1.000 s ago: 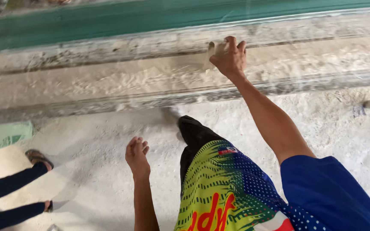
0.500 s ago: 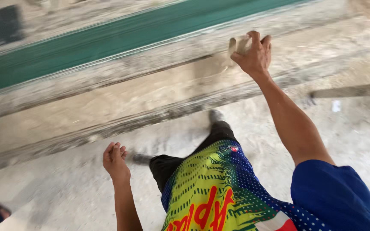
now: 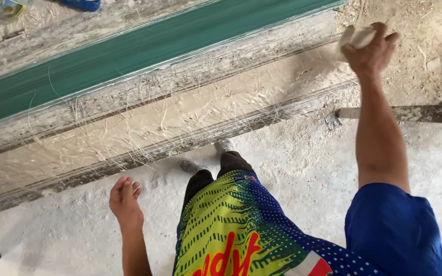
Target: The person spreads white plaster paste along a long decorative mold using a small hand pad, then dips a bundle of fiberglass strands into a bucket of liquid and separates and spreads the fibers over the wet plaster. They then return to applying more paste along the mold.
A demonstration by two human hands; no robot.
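Left hand (image 3: 125, 200) is held low over the floor (image 3: 292, 168), fingers loose and empty. Farther out, a pale pad (image 3: 356, 37) is clenched in the right hand (image 3: 370, 51) at the end of the mould (image 3: 190, 120). The wet fibre layer appears spread along it; finishing seemingly remains.

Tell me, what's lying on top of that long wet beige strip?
Thin pale fibres lie scattered across the long wet strip, some trailing over its grey edges. The right hand grips a pale block above its far end. What lies beneath the coating is covered.
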